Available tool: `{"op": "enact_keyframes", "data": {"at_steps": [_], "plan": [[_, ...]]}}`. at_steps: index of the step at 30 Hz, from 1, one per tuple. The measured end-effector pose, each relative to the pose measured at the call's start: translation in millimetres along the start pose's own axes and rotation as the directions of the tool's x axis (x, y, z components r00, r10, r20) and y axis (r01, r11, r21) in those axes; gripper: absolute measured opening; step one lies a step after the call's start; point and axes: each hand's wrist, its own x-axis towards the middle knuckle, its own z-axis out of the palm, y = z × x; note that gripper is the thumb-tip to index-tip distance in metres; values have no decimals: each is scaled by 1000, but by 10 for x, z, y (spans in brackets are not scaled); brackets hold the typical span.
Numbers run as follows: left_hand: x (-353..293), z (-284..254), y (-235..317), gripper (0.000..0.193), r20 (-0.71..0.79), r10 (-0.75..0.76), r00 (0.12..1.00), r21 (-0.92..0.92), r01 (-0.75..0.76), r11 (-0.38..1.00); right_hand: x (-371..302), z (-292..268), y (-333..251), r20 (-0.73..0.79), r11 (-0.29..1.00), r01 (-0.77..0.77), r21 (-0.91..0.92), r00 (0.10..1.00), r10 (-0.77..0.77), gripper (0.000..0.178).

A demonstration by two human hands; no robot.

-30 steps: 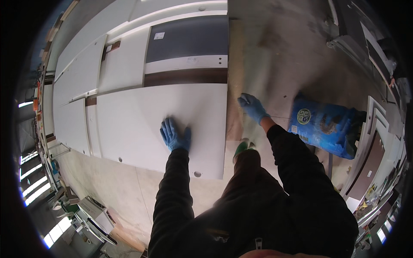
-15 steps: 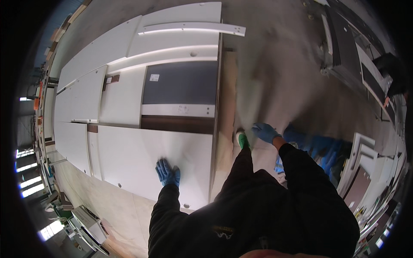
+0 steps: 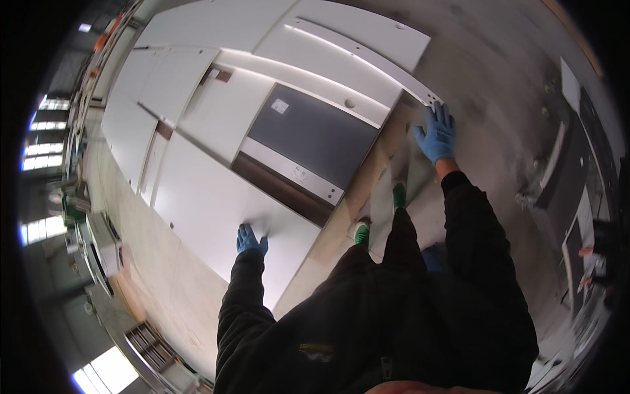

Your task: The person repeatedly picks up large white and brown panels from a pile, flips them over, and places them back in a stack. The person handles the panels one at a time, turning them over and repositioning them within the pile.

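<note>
My left hand [image 3: 251, 240], in a blue glove, lies with fingers stretched on a large white panel [image 3: 216, 203] of the stack in front of me. My right hand [image 3: 437, 136], also gloved in blue, is reached out past the stack's right side with its fingers spread. Its fingertips are at the end of a long white strip [image 3: 357, 51] with small holes, which juts over the stack's edge; whether they touch it, I cannot tell. Between the white boards lies a dark grey panel [image 3: 312, 121] with a small label, beside a shorter white strip [image 3: 289, 169].
My shoes [image 3: 361, 232] stand on the concrete floor by the stack's right edge. At the far right are dark boards [image 3: 558, 161] and more panels, blurred. Benches and a grey rack [image 3: 154, 345] stand at the lower left.
My view has turned, so the stack appears tilted. My right hand has gone from low beside my body out to the long strip's end. My left hand stays on the white panel.
</note>
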Motion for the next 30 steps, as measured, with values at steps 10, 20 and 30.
{"op": "enact_keyframes", "data": {"at_steps": [10,20,30], "plan": [[-252,-40,2820,64,-492,-47,869,-454,-210,866,1328,497,311,467,977,-107,182,884,10,66],[-129,-698,4223,70,76,-246,966,-945,-9,-326,-530,5,-548,510,663,-224,714,816,-274,56],[-545,-415,2399,44,327,-495,805,-620,-213,-755,-1004,-287,-2034,328,384,108,917,344,-880,62]]}}
